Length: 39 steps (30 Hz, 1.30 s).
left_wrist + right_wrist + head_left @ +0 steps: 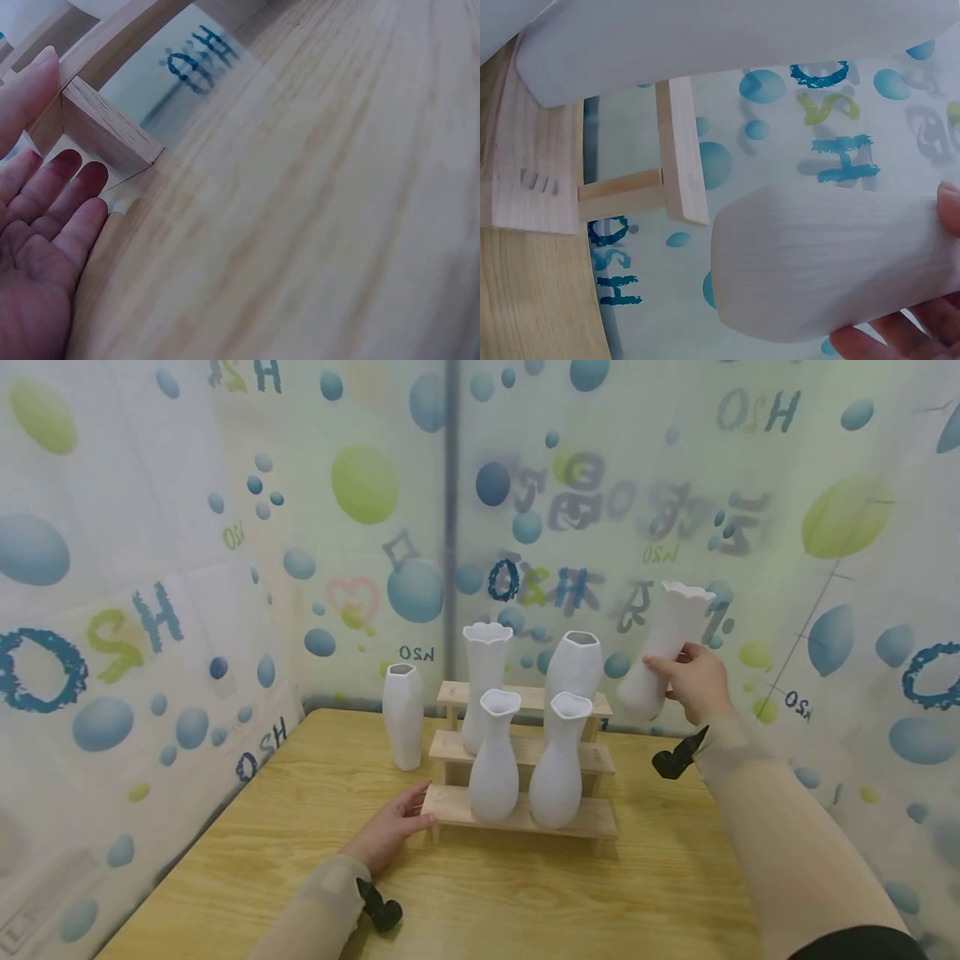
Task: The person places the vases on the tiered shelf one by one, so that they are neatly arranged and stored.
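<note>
My right hand (697, 677) grips a white vase (666, 647) with a scalloped rim, tilted in the air right of a three-step wooden stand (450, 807). In the right wrist view, the vase's rounded base (795, 262) hangs beside the upper steps, apart from them. My left hand (386, 831) is at the left end of the lowest step, thumb touching its edge; the fingers (82, 225) lie loosely beside the stand's leg (109, 124). Two white vases with wavy mouths, left (495, 777) and right (557, 781), stand on the lowest step.
Behind them on the stand are a scalloped vase (487, 660) at left and a faceted vase (576, 668) at right. Another faceted vase (403, 718) stands on the wooden table (300, 827), left of the stand. Patterned curtains (367, 552) enclose the table's back and sides.
</note>
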Motion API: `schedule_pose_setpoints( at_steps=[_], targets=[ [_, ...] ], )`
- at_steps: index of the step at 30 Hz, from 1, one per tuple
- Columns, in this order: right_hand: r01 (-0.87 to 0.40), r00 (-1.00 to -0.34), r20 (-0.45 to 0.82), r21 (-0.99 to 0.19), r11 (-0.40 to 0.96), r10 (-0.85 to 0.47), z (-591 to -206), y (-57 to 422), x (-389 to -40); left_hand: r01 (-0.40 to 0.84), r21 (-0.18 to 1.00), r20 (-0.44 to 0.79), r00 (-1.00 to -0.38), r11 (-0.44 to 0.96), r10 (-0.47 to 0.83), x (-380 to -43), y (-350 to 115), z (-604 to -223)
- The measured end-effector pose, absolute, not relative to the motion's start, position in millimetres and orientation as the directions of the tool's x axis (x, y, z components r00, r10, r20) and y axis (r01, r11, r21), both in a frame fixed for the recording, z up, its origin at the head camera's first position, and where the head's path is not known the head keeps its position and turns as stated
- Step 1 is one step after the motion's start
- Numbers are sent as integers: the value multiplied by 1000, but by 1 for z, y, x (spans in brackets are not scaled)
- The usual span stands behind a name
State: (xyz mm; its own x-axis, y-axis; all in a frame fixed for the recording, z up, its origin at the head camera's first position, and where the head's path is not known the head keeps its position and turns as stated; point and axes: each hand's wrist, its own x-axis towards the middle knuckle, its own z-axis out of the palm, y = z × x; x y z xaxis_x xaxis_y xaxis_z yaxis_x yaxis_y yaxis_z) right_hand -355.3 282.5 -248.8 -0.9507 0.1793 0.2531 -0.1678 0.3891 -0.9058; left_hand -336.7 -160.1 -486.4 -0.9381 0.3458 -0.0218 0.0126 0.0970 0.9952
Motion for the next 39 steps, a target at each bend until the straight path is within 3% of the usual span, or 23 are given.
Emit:
schedule_pose_setpoints(
  at_steps=[39],
  targets=[
    [-212, -965, 254, -900, 382, 63, -249, 229, -403, 32, 993, -8, -940, 112, 342, -333, -160, -484]
  ],
)
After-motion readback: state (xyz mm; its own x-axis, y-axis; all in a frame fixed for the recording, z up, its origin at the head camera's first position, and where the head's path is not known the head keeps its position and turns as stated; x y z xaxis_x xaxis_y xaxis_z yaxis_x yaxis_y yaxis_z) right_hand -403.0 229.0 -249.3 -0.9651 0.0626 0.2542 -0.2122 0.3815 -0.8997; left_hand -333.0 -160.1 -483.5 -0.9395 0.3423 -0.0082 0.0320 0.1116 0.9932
